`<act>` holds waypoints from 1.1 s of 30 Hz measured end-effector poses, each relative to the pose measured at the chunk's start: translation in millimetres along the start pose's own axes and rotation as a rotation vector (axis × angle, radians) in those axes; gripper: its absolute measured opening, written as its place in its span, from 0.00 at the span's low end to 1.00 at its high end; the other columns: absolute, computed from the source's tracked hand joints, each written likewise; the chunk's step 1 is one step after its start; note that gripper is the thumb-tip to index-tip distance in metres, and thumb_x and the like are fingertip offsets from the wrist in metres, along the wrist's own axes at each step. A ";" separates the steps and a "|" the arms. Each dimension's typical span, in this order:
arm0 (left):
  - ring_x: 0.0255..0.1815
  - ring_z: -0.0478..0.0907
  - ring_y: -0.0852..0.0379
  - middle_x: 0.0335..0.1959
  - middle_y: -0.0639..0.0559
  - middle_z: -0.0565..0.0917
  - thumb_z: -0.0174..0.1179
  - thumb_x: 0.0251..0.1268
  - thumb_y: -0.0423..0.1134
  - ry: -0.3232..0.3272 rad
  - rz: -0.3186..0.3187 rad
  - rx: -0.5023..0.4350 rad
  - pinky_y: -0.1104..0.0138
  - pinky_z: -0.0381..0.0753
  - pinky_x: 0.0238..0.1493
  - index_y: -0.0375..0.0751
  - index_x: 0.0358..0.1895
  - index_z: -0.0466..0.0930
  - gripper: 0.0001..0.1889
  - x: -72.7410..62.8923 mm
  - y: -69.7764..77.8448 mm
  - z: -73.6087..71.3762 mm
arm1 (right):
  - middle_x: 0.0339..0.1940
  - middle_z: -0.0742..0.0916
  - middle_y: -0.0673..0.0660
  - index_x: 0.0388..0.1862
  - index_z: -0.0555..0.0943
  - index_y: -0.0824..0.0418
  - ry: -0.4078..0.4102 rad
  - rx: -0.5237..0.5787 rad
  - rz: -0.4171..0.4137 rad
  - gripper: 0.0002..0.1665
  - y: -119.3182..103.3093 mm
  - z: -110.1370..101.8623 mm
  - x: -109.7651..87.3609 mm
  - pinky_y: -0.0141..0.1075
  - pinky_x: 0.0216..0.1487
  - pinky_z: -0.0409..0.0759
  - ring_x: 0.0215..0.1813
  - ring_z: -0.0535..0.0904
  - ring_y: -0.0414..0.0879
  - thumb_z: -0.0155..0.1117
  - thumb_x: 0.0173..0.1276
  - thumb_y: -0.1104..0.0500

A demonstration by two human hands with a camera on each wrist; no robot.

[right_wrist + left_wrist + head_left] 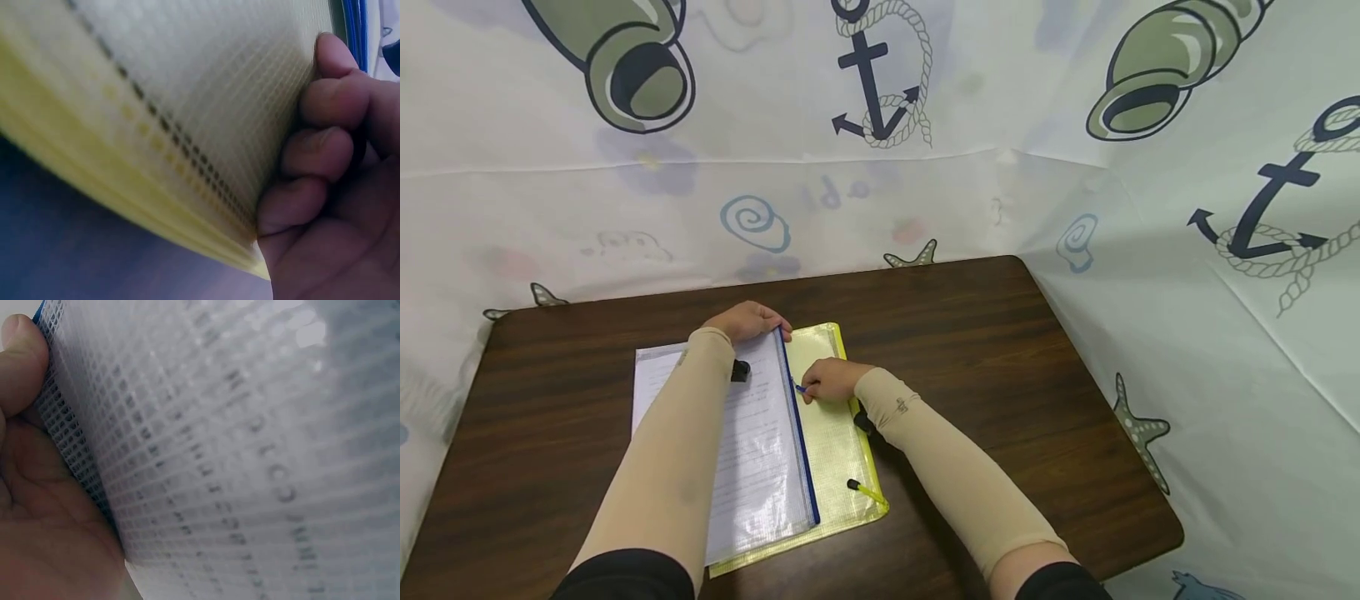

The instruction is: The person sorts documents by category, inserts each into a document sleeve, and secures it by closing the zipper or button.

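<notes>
A clear mesh zip pouch (pixel 752 475) with a blue zipper edge holds printed sheets. It lies over a yellow-edged mesh zip pouch (pixel 842 450), whose right side shows. At the far end of the blue edge, my left hand (pixel 747 322) grips the pouch's corner; the left wrist view has the thumb (pixel 25 356) at the mesh edge. My right hand (pixel 832 380), above the yellow pouch, pinches the blue zipper pull (pixel 800 388) partway along the zipper. Curled fingers (pixel 319 153) lie against the yellow pouch's mesh in the right wrist view.
A yellow zipper pull (pixel 868 492) with a dark end lies at the yellow pouch's near right corner. Both pouches rest on a dark wooden table (pixel 1000 375). White printed cloth (pixel 1000 200) hangs behind the table and along its right side.
</notes>
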State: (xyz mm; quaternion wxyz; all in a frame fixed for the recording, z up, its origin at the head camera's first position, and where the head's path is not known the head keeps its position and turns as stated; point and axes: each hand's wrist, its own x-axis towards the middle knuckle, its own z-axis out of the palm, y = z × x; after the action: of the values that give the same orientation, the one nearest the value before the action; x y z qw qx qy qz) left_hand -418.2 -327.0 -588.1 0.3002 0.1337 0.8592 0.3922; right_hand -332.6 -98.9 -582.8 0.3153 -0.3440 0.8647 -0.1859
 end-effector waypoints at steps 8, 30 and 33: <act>0.52 0.77 0.52 0.51 0.50 0.88 0.47 0.83 0.42 0.002 0.000 0.018 0.52 0.64 0.65 0.43 0.53 0.88 0.18 0.5 -1.1 0.0 | 0.30 0.82 0.48 0.43 0.87 0.60 0.008 0.089 0.003 0.16 6.3 -2.9 3.1 0.28 0.37 0.69 0.32 0.72 0.38 0.51 0.82 0.61; 0.50 0.78 0.51 0.49 0.49 0.89 0.47 0.83 0.40 0.011 -0.001 -0.002 0.55 0.65 0.62 0.41 0.53 0.88 0.17 0.8 -0.9 0.4 | 0.32 0.83 0.47 0.39 0.87 0.57 -0.064 -0.010 0.007 0.15 -2.5 1.4 -6.4 0.27 0.31 0.68 0.28 0.70 0.37 0.52 0.82 0.61; 0.50 0.78 0.52 0.49 0.49 0.89 0.48 0.83 0.40 0.013 0.001 0.004 0.56 0.66 0.61 0.42 0.52 0.88 0.17 1.6 -0.9 -0.1 | 0.31 0.82 0.48 0.39 0.86 0.57 -0.065 -0.007 0.014 0.15 -2.4 0.7 -5.7 0.27 0.31 0.68 0.28 0.70 0.37 0.52 0.81 0.61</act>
State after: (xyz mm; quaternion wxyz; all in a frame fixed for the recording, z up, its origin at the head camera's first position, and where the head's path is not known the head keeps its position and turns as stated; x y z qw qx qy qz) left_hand -419.5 -326.9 -589.4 0.2943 0.1321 0.8617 0.3916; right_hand -327.8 -96.5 -579.6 0.3435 -0.3450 0.8569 -0.1695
